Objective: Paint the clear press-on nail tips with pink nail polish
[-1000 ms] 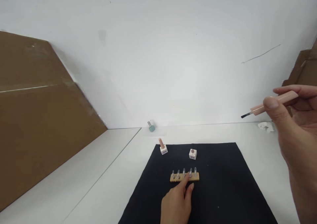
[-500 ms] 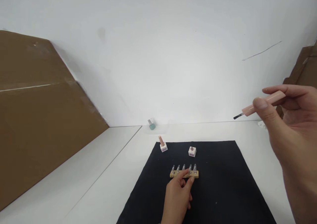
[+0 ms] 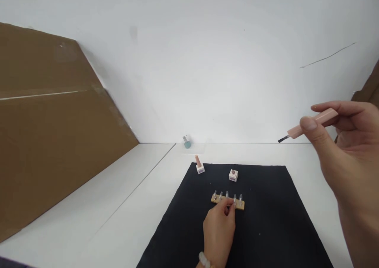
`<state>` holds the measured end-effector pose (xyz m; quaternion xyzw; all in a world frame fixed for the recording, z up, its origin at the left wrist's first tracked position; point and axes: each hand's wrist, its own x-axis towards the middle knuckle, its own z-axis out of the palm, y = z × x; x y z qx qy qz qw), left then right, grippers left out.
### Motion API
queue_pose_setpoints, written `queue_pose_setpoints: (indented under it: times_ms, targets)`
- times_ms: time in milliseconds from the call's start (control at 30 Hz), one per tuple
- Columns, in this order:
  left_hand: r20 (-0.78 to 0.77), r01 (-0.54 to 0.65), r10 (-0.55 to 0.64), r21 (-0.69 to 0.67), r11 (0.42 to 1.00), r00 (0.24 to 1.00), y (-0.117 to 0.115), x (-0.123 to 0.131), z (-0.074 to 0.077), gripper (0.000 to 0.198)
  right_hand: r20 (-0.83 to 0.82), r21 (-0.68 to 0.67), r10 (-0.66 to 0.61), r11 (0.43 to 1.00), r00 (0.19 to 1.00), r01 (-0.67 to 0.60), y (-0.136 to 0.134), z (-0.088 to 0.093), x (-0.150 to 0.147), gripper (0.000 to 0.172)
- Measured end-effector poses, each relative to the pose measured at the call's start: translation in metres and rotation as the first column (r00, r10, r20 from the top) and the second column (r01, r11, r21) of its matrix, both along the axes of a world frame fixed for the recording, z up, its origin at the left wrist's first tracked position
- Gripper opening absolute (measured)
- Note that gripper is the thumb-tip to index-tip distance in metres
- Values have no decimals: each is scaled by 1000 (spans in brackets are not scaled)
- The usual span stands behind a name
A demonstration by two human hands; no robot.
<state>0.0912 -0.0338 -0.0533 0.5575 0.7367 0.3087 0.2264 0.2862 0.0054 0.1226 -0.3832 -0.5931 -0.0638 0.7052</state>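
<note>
My right hand (image 3: 343, 141) is raised at the right, pinching the pale pink cap of a nail polish brush (image 3: 312, 122). Its dark bristles point down and left, clear of everything. Over the black cloth, my left hand (image 3: 220, 224) reaches to a wooden nail tip stand (image 3: 216, 199) that bears several clear nail tips in a row. Thumb and forefinger close around the base of the nail tip (image 3: 235, 198) second from the right. The uncapped white polish bottle (image 3: 233, 176) stands behind the stand, its neck showing dark on top.
A capped white polish bottle (image 3: 200, 167) with a pink cap stands at the cloth's far left corner. Further back, a teal bottle (image 3: 186, 143) leans near the white wall. The black cloth (image 3: 266, 205) covers part of the white table. Cardboard panels (image 3: 59, 141) border both sides.
My left thumb and forefinger have drawn together at the nail tip, and the stand now sits slightly askew. The view has shifted a little. My right hand still holds the brush aloft.
</note>
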Motion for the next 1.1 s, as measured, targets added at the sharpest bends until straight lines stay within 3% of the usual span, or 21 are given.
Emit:
queue_pose_setpoints:
  times_ms: [267,433,533,600,667,767,833,900,1100]
  targets:
    - [-101,14,-9,49,999,995,-7,0,-1,22,-47,-4,23,1000,999,-24,-1,2,2,16]
    - [-58,61,-57,82,995,997,-23,-10,-2,22,26,-64,-5,998,1000,6,4,0,3,15]
    - [74,74,-91,206,976,993,-24,-27,14,23,68,-187,1,982,998,12,19,-12,-2,17]
    - [187,4,-75,354,935,979,-11,-38,34,17,70,-319,95,945,993,-67,32,-28,-10,18]
    - [398,-115,-32,340,933,917,12,-48,54,16,74,-489,283,846,956,-212,45,-49,-22,19]
    - [527,-93,-83,299,950,846,54,-57,70,22,117,-585,380,773,918,-245,60,-83,-40,14]
    - [584,-91,-105,296,951,805,77,-61,67,23,131,-612,400,752,907,-243,65,-101,-49,14]
    - [621,-99,-108,289,952,776,91,-64,53,24,144,-631,408,740,901,-234,67,-114,-55,16]
    - [692,-46,-138,241,970,709,102,-67,11,24,207,-634,420,746,884,-206,67,-133,-62,17]
